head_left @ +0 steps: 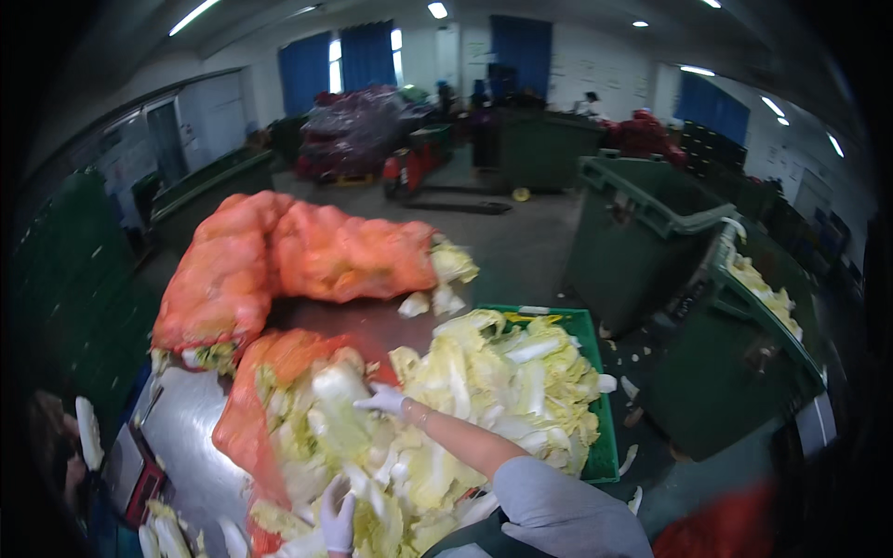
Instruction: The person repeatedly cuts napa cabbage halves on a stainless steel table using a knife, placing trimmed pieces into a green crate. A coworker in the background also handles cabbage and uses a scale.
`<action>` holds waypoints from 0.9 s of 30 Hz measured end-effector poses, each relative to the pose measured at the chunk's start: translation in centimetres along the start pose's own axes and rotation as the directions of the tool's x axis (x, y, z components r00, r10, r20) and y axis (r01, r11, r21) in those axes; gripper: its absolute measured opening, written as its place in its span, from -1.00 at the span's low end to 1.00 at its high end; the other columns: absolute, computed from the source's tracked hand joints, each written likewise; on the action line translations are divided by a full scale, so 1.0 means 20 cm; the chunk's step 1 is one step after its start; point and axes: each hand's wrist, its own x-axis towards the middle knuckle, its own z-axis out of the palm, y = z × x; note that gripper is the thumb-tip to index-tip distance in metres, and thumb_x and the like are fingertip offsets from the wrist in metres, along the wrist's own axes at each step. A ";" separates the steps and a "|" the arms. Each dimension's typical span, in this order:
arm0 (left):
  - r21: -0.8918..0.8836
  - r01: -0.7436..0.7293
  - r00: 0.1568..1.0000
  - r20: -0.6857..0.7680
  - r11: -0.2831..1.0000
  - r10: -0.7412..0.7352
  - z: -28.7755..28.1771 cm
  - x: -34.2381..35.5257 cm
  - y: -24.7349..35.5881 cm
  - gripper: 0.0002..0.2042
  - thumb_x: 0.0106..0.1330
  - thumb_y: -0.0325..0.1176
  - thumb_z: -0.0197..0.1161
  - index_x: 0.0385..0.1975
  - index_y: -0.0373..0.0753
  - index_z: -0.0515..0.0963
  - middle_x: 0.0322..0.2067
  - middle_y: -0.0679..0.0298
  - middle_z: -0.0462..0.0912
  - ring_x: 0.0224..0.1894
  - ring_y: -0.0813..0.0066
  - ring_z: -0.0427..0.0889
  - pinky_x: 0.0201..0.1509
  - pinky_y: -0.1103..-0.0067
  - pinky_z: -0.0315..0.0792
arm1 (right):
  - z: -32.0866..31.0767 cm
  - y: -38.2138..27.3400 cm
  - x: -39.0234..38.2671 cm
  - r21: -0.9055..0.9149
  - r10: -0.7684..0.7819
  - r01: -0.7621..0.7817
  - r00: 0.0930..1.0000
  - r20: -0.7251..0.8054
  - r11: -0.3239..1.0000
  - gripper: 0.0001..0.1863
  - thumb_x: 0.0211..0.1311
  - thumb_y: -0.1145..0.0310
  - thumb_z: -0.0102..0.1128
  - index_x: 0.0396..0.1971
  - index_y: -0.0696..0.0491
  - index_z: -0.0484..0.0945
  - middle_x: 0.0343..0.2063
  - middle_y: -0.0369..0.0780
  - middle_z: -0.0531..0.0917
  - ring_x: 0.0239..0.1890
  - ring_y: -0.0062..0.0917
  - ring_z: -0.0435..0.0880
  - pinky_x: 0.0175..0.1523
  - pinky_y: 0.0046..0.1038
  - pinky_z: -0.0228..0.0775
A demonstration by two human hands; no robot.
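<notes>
My right hand (383, 400), in a white glove, reaches left with fingers stretched out against the side of a pale napa cabbage (337, 400). That cabbage lies at the mouth of an opened orange mesh sack (249, 428). Lower down, my gloved left hand (338, 516) has its fingers apart among loose cabbage leaves (381, 507); nothing shows in its grasp. A large heap of yellow-green leaves (465, 372) spreads to the right, over a green crate (605, 442). My right forearm crosses above part of the heap.
Full orange mesh sacks (344, 251) lie across the far side of the metal table (181, 414). Green wheeled bins (735, 363) stand at the right, one holding leaves. A device with a red panel (144, 484) sits at the left edge. A pallet jack (405, 177) stands beyond.
</notes>
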 end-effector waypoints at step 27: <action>-0.698 -0.168 0.891 -0.409 0.696 -0.195 -0.11 0.20 -0.29 -0.27 -0.01 -0.18 0.39 0.15 -0.21 0.15 0.01 0.24 0.38 0.04 0.37 0.39 0.12 0.44 0.29 | 0.48 -0.26 -0.52 -0.516 -0.489 0.646 0.763 0.423 0.562 -0.40 -0.08 0.22 0.30 0.06 -0.07 0.39 -0.04 -0.09 0.49 -0.11 -0.26 0.55 -0.05 -0.43 0.41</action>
